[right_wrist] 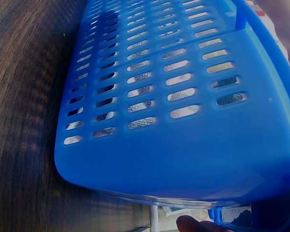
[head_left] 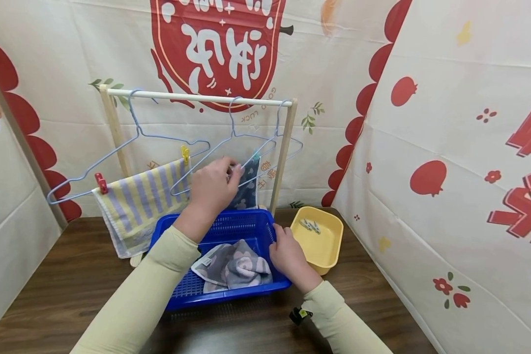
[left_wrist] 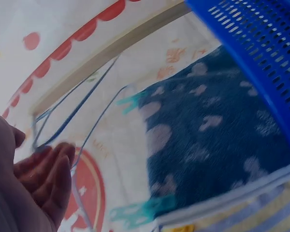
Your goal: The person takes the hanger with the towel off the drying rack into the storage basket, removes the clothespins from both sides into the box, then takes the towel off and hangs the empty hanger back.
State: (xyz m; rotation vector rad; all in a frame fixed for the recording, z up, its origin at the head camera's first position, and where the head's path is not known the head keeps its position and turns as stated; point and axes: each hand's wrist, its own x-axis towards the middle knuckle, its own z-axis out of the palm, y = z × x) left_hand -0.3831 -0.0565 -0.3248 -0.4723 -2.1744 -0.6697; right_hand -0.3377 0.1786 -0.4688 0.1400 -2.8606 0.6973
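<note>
My left hand is raised in front of the blue wire hangers on the rack. In the left wrist view its fingers are loosely bent beside the hanger wires, thumb apart. My right hand grips the right rim of a blue plastic basket. A crumpled grey and pink patterned towel lies in that basket. Behind the left hand hangs a dark blue patterned towel, with teal clothespins at its edge. A yellow and purple striped towel hangs from the left hanger.
A wooden rack with a white rod stands behind the basket. Red and yellow clothespins pinch the striped towel. Right of the basket, a yellow tray holds pale clothespins. Printed cloth walls surround the brown wooden table.
</note>
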